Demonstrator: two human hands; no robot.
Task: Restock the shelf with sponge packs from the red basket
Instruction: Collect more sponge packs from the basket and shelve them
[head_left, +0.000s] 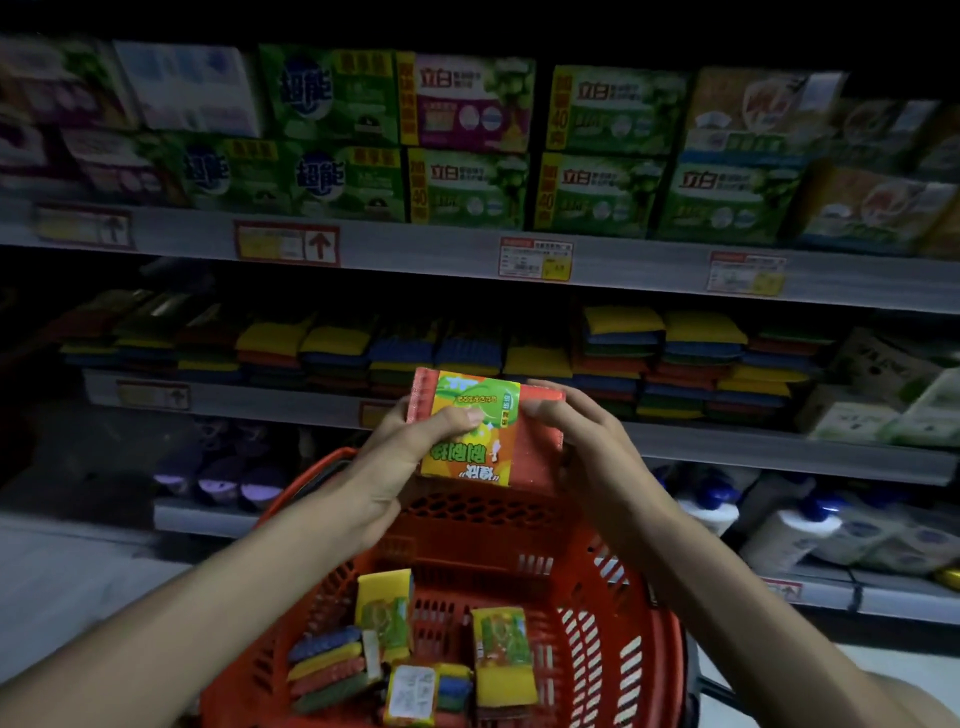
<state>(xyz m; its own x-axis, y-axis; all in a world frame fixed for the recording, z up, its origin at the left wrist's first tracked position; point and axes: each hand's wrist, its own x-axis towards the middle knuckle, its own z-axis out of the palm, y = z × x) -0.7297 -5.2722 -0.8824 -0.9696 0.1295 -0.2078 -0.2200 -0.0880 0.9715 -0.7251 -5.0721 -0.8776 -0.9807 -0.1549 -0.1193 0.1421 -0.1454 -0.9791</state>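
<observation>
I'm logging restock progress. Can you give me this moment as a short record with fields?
item: held pack, label upside down to the camera
left hand: grip on the label, thumb on top
right hand: grip on the right edge
source: red basket below the hands, several spare packs inside
target: sponge shelf, stacked with sponges
step: pack not yet shelved

The price tags (536, 258) are too blurred for me to read. The bottom edge cuts off the red basket (613, 597), and the sponge pack (467, 441) hides the fingers of my left hand (395, 467).
</observation>
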